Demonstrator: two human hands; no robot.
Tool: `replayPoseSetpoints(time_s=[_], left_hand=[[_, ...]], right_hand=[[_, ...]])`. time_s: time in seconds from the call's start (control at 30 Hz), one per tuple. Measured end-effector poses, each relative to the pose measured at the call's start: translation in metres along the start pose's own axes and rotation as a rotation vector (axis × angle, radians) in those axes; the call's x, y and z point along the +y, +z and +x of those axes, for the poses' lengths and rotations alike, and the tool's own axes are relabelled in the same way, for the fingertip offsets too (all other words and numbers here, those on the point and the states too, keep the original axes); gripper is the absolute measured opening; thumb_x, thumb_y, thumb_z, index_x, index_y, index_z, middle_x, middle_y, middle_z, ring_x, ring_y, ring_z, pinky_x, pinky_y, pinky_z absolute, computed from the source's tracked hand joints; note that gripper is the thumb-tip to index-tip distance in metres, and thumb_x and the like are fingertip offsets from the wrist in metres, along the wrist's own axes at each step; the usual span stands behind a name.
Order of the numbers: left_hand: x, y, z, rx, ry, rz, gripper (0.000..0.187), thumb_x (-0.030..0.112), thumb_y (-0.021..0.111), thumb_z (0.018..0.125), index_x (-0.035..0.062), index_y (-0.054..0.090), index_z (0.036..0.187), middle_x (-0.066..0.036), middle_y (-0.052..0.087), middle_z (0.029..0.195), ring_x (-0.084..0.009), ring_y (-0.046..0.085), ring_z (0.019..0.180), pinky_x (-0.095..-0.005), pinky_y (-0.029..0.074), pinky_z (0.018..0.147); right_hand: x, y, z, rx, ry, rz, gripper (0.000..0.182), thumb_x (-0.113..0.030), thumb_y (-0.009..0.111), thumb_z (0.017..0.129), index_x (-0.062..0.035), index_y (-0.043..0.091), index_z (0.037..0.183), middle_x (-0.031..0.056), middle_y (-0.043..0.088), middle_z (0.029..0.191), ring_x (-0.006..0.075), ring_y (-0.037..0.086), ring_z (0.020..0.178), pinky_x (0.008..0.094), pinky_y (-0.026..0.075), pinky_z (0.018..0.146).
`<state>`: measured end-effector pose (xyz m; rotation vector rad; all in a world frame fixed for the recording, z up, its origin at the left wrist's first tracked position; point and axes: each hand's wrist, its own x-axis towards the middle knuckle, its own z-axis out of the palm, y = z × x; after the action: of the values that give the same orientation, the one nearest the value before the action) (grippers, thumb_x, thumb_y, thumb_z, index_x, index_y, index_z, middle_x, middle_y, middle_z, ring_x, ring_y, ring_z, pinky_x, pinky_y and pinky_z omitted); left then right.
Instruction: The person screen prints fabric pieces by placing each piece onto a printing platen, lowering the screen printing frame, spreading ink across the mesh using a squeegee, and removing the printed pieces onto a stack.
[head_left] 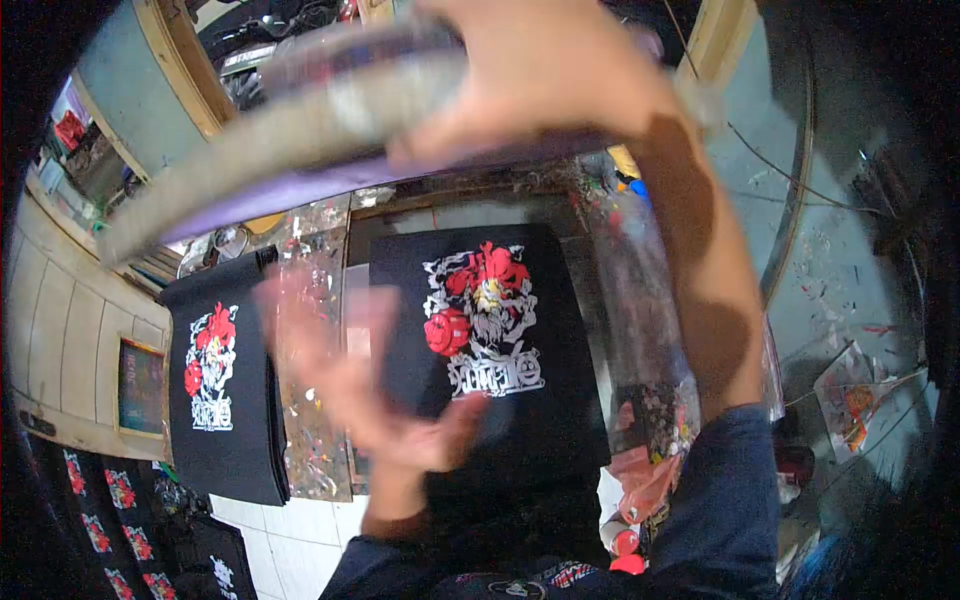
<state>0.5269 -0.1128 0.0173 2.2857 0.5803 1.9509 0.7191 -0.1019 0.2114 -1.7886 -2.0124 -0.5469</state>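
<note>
My right hand is closed round the near edge of a screen printing frame, which is lifted and tilted above the work surface. The frame has a pale wooden bar and purple mesh; motion blurs it. My left hand, also blurred, hovers with fingers spread and nothing in it. Below and beside it lies a piece of black fabric on the printing board. It bears a printed design of a red, white and yellow figure with white lettering.
Left of the board, a stack of black fabric carries the same print. A paint-spattered plank runs between them. More printed black pieces lie lower left. Red-lidded containers and crumpled pink plastic sit at the right.
</note>
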Motion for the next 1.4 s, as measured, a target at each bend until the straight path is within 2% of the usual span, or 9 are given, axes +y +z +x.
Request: replayPoseSetpoints(time_s=[0.07,0.13,0.17,0.23,0.5,0.83,1.1,1.17,1.4], left_hand=[[0.001,-0.059,0.010,-0.006,-0.110,0.441,0.118,0.078,0.071,0.074,0.0004,0.041,0.157,-0.029,0.036,0.162,-0.0479,0.023,0.154,-0.0607,0.014,0.124],[-0.010,-0.110,-0.001,-0.487,-0.189,0.507,0.104,0.064,0.082,0.074,0.0016,0.050,0.152,-0.023,0.060,0.143,-0.0408,0.050,0.138,-0.0557,0.022,0.123],[-0.020,-0.117,-0.018,-0.607,-0.206,0.451,0.094,0.052,0.092,0.070,0.0018,0.060,0.142,-0.016,0.071,0.108,-0.0361,0.066,0.104,-0.0509,0.044,0.106],[-0.034,-0.118,-0.066,-0.711,-0.204,0.305,0.083,0.047,0.097,0.060,0.0013,0.068,0.122,-0.008,0.059,0.081,-0.0262,0.058,0.073,-0.0406,0.047,0.065],[-0.065,-0.112,-0.204,-0.684,-0.464,0.109,0.064,0.027,0.097,0.064,0.0021,0.063,0.111,-0.013,0.060,0.089,-0.0338,0.057,0.079,-0.0443,0.046,0.070],[-0.069,-0.111,-0.213,-0.709,-0.405,0.169,0.067,0.030,0.098,0.062,0.0023,0.062,0.111,-0.014,0.061,0.091,-0.0358,0.059,0.082,-0.0450,0.047,0.072],[-0.067,-0.115,-0.214,-0.803,-0.526,0.252,0.065,0.033,0.095,0.063,0.0008,0.060,0.107,-0.015,0.058,0.094,-0.0363,0.061,0.089,-0.0446,0.048,0.078],[-0.067,-0.119,-0.218,-0.803,-0.559,0.279,0.066,0.033,0.096,0.061,0.0017,0.060,0.106,-0.014,0.058,0.094,-0.0362,0.061,0.089,-0.0451,0.048,0.078],[-0.073,-0.126,-0.225,-0.882,-0.604,0.226,0.063,0.025,0.093,0.061,0.0050,0.062,0.113,-0.014,0.060,0.091,-0.0371,0.059,0.086,-0.0473,0.047,0.076]], right_hand=[[-0.005,0.054,-0.071,0.285,-0.231,-0.118,0.076,-0.050,0.090,0.054,-0.0053,0.069,0.111,0.0091,0.069,0.088,0.0288,0.070,0.080,0.0452,0.054,0.067],[-0.037,0.090,-0.146,0.246,-0.215,-0.100,0.067,-0.066,0.075,0.074,-0.0087,0.064,0.105,0.0084,0.061,0.086,0.0283,0.063,0.077,0.0431,0.048,0.064],[-0.052,0.096,-0.179,0.113,-0.202,-0.110,0.026,-0.026,0.068,0.082,-0.0101,0.066,0.103,0.0017,0.058,0.081,0.0187,0.061,0.072,0.0343,0.046,0.059],[-0.070,0.136,-0.236,0.096,-0.164,-0.024,0.032,-0.029,0.073,0.080,-0.0090,0.065,0.103,0.0028,0.059,0.085,0.0207,0.061,0.077,0.0374,0.050,0.068],[-0.089,0.194,-0.333,-0.189,0.104,0.227,0.068,-0.027,0.088,0.068,-0.0045,0.064,0.127,0.0132,0.065,0.124,0.0307,0.061,0.121,0.0463,0.047,0.107],[-0.073,0.167,-0.312,-0.245,0.139,0.437,0.060,-0.046,0.081,0.082,-0.0028,0.065,0.121,0.0155,0.067,0.122,0.0321,0.065,0.115,0.0437,0.050,0.098],[0.199,0.152,-0.218,0.043,0.475,-0.059,0.029,-0.033,0.067,0.094,-0.0040,0.073,0.097,0.0223,0.072,0.094,0.0431,0.069,0.089,0.0553,0.054,0.082],[0.293,0.180,-0.211,-0.020,0.733,-0.127,0.030,-0.030,0.068,0.092,-0.0012,0.072,0.095,0.0244,0.072,0.090,0.0446,0.071,0.089,0.0551,0.055,0.080],[0.439,0.301,-0.118,-0.441,0.703,0.039,0.061,-0.051,0.078,0.081,0.0026,0.075,0.110,0.0274,0.074,0.106,0.0417,0.073,0.098,0.0503,0.056,0.088]])
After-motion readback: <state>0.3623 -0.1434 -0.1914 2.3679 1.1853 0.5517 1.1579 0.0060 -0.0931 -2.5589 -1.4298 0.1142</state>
